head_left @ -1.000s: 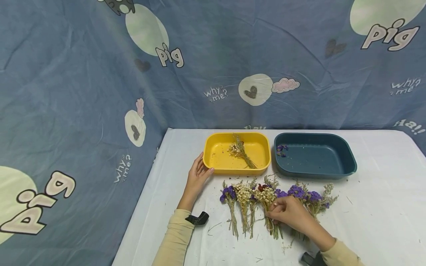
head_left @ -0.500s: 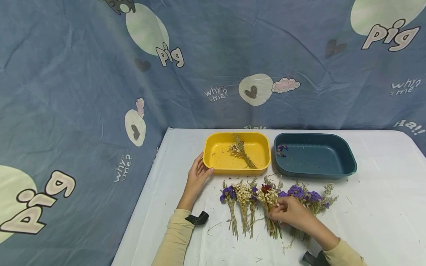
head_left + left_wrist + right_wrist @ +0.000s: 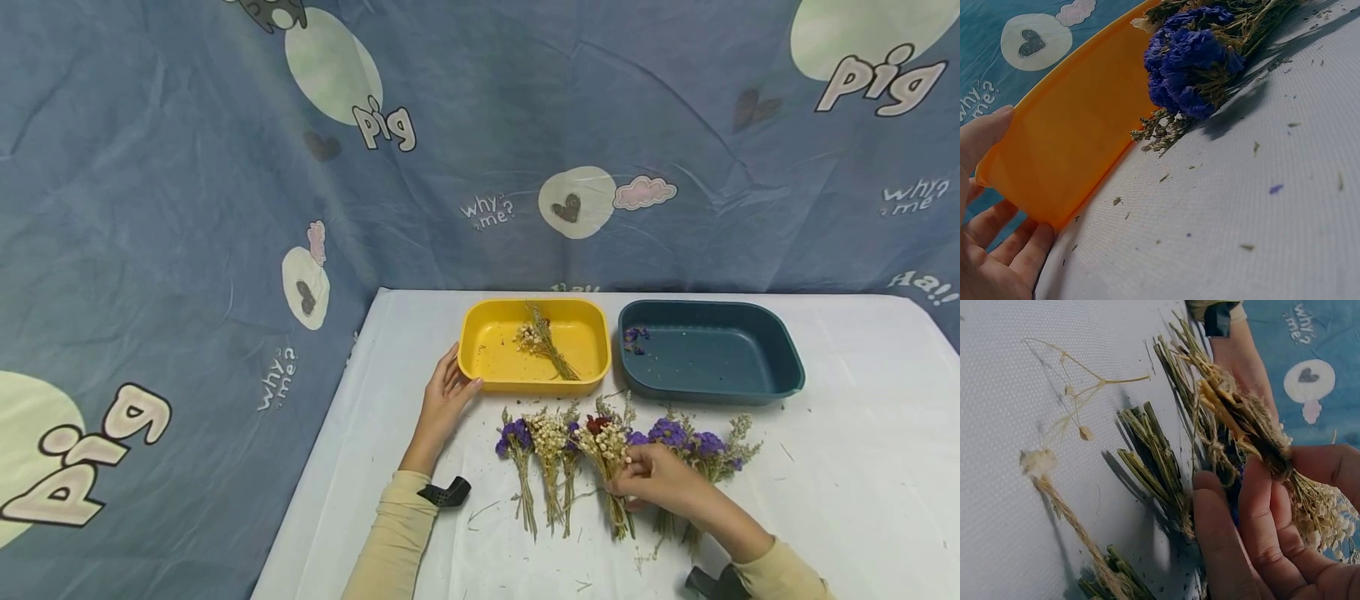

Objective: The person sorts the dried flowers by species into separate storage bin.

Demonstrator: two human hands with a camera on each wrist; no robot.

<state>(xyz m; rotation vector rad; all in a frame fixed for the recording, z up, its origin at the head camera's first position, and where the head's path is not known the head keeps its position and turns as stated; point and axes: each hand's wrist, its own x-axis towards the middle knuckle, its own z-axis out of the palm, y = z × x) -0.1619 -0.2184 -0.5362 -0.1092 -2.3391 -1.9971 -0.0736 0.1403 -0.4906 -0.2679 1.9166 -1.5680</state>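
My right hand (image 3: 660, 479) pinches the stems of a bunch of dried flowers (image 3: 606, 446) with cream blossoms and a dark red bloom. In the right wrist view, thumb and fingertips press around its twine-tied stems (image 3: 1247, 419), the blossoms pointing away. My left hand (image 3: 446, 404) holds the near left corner of a yellow tub (image 3: 480, 387), thumb at the front wall and fingers along the side. Inside that tub lies one small dried bunch (image 3: 547, 342). A row of bunches lies in front, including a purple one (image 3: 517, 437) and a cream one (image 3: 550, 437).
A dark blue tub (image 3: 712, 393) stands right of the yellow one, with purple petals (image 3: 634, 340) at its left end. More purple bunches (image 3: 701, 442) lie beyond my right hand. Stem bits and a loose twine end (image 3: 1072, 519) are scattered on the white cloth (image 3: 862, 467).
My right hand has shifted slightly right and turned the pinched bunch, so its red bloom shows more clearly. The left hand and both tubs have stayed in place.
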